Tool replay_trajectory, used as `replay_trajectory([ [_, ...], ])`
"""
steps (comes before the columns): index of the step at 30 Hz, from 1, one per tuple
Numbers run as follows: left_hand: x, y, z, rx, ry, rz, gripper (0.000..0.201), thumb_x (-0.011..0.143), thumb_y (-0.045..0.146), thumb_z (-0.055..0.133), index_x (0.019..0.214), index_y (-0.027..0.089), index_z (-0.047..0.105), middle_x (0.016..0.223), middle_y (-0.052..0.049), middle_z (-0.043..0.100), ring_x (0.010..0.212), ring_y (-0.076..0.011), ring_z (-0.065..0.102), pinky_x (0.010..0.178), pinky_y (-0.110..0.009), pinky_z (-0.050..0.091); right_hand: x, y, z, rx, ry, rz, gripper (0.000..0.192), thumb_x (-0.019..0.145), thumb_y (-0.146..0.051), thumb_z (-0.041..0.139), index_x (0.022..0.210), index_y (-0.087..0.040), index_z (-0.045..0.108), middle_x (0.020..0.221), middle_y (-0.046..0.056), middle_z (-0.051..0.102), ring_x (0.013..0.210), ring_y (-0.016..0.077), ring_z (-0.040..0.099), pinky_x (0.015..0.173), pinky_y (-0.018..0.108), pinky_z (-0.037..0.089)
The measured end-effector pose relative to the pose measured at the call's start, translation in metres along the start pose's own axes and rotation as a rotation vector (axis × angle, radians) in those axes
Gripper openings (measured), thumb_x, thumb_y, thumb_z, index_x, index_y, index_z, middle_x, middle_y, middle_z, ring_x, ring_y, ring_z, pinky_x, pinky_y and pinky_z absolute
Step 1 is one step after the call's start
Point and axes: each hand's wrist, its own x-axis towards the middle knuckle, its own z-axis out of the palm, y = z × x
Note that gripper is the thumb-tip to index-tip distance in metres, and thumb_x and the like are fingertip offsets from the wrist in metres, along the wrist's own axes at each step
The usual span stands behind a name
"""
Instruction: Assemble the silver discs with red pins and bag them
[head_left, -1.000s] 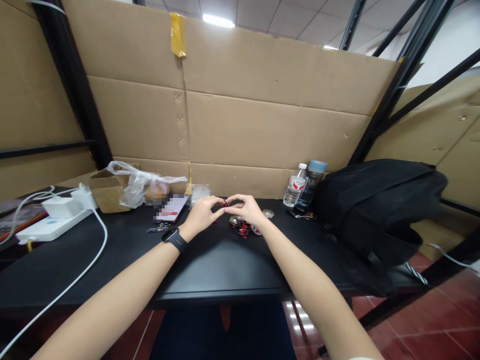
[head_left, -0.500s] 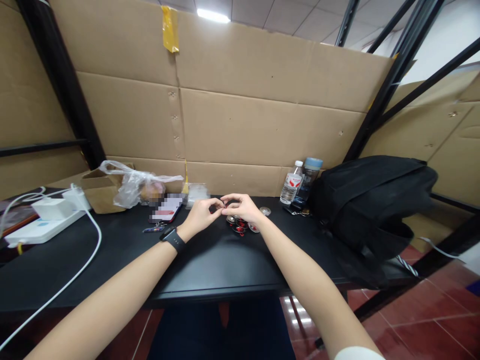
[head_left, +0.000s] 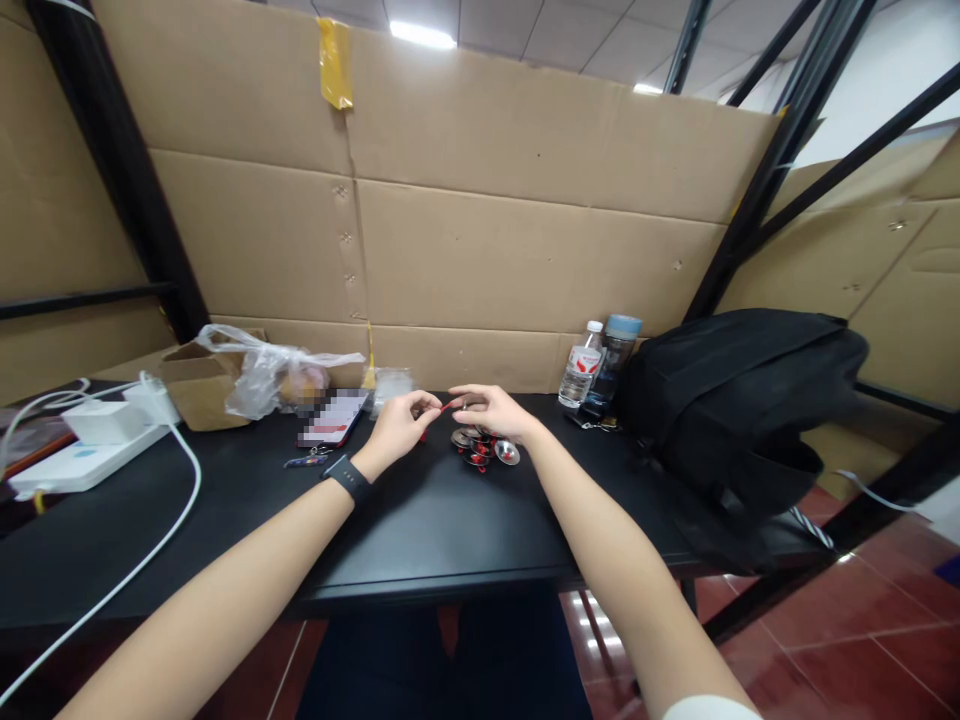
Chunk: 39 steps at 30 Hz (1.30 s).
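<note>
My left hand (head_left: pixel 401 428), wearing a black watch (head_left: pixel 349 478), is closed in a pinch on a thin red piece (head_left: pixel 446 406) that points toward my right hand. My right hand (head_left: pixel 495 412) is curled beside it, thumb and forefinger close around something small and shiny that I cannot make out clearly. Just below the right hand, a cluster of shiny round discs with red parts (head_left: pixel 480 452) rests on the black table (head_left: pixel 450 530); the hand hides its far side. A small red spot shows under my left fingers.
Left of my hands lie a phone (head_left: pixel 337 418), a clear plastic bag (head_left: pixel 259 375), a cardboard box (head_left: pixel 199 385) and a white power strip (head_left: pixel 94 460) with cables. On the right stand a water bottle (head_left: pixel 580 372), a blue-lidded bottle (head_left: pixel 616 358) and a black backpack (head_left: pixel 735 410). Cardboard walls the back.
My fingertips have drawn slightly apart, and the thin red piece now shows between them. More of the disc cluster is visible. The clear disc right of it no longer shows.
</note>
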Motion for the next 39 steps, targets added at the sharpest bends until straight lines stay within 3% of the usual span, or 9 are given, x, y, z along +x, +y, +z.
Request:
replay_trajectory([
  [3, 0.004, -0.011, -0.009, 0.095, -0.083, 0.015, 0.017, 0.085, 0.033, 0.066, 0.092, 0.019, 0.072, 0.088, -0.006, 0.077, 0.078, -0.0202, 0.070, 0.074, -0.030, 0.052, -0.010, 0.007, -0.040, -0.196, 0.145, 0.070, 0.065, 0.072, -0.026, 0.084, 0.132, -0.020, 0.058, 0.109, 0.009, 0.075, 0.098, 0.0202, 0.072, 0.090, 0.036, 0.057],
  [6, 0.007, -0.025, -0.022, 0.224, -0.262, 0.122, 0.015, 0.085, 0.031, 0.064, 0.086, 0.020, 0.074, 0.087, -0.005, 0.077, 0.081, -0.0204, 0.070, 0.078, -0.030, 0.050, -0.023, 0.021, -0.081, -0.691, 0.338, 0.232, 0.048, 0.066, -0.025, 0.086, 0.110, -0.017, 0.069, 0.101, 0.009, 0.076, 0.094, 0.0220, 0.072, 0.090, 0.034, 0.055],
  [8, 0.008, -0.035, -0.029, 0.262, -0.326, 0.150, 0.019, 0.087, 0.032, 0.061, 0.088, 0.020, 0.075, 0.086, -0.005, 0.076, 0.080, -0.0198, 0.069, 0.079, -0.030, 0.050, -0.031, 0.030, -0.100, -0.840, 0.290, 0.326, 0.039, 0.066, -0.027, 0.086, 0.101, -0.016, 0.074, 0.103, 0.011, 0.077, 0.096, 0.0234, 0.072, 0.090, 0.032, 0.053],
  [11, 0.010, -0.046, -0.034, 0.290, -0.357, 0.160, 0.023, 0.088, 0.033, 0.058, 0.091, 0.019, 0.076, 0.088, -0.006, 0.077, 0.080, -0.0193, 0.069, 0.079, -0.029, 0.051, -0.038, 0.040, -0.112, -0.842, 0.218, 0.376, 0.036, 0.068, -0.029, 0.085, 0.100, -0.016, 0.077, 0.105, 0.010, 0.078, 0.097, 0.0223, 0.072, 0.086, 0.027, 0.053],
  [18, 0.009, -0.044, -0.033, 0.291, -0.362, 0.163, 0.021, 0.083, 0.029, 0.058, 0.089, 0.021, 0.077, 0.086, -0.005, 0.077, 0.079, -0.0204, 0.070, 0.077, -0.029, 0.052, -0.040, 0.040, -0.110, -0.822, 0.178, 0.417, 0.031, 0.063, -0.024, 0.087, 0.093, -0.016, 0.081, 0.095, 0.010, 0.079, 0.090, 0.0243, 0.073, 0.080, 0.028, 0.053],
  [25, 0.009, -0.044, -0.034, 0.242, -0.349, 0.145, 0.020, 0.083, 0.034, 0.062, 0.086, 0.022, 0.078, 0.086, -0.005, 0.077, 0.079, -0.0208, 0.070, 0.079, -0.029, 0.052, -0.033, 0.028, -0.100, -0.813, 0.164, 0.339, 0.031, 0.064, -0.028, 0.087, 0.093, -0.017, 0.081, 0.093, 0.009, 0.078, 0.080, 0.0214, 0.071, 0.074, 0.027, 0.052],
  [31, 0.009, -0.038, -0.033, 0.350, -0.358, 0.178, 0.023, 0.087, 0.032, 0.057, 0.090, 0.023, 0.077, 0.095, -0.005, 0.078, 0.089, -0.0220, 0.071, 0.085, -0.030, 0.052, -0.023, 0.009, -0.069, -0.674, -0.137, 0.203, 0.033, 0.060, -0.035, 0.088, 0.090, -0.021, 0.082, 0.087, 0.003, 0.077, 0.081, 0.0190, 0.068, 0.072, 0.025, 0.050],
  [36, 0.008, -0.031, -0.032, 0.342, -0.339, 0.206, 0.023, 0.089, 0.032, 0.056, 0.090, 0.022, 0.077, 0.096, -0.006, 0.077, 0.090, -0.0219, 0.071, 0.087, -0.030, 0.052, -0.018, 0.006, -0.059, -0.757, -0.090, 0.114, 0.004, 0.069, -0.018, 0.078, 0.073, -0.019, 0.080, 0.083, 0.004, 0.075, 0.078, 0.0179, 0.066, 0.076, 0.026, 0.048],
  [39, 0.007, -0.026, -0.029, 0.294, -0.300, 0.192, 0.027, 0.093, 0.035, 0.053, 0.096, 0.022, 0.076, 0.102, -0.007, 0.077, 0.097, -0.0234, 0.070, 0.093, -0.033, 0.050, -0.016, 0.003, -0.058, -0.755, 0.039, -0.031, 0.008, 0.079, -0.021, 0.071, 0.078, -0.018, 0.079, 0.091, 0.006, 0.074, 0.083, 0.0184, 0.066, 0.077, 0.028, 0.047],
])
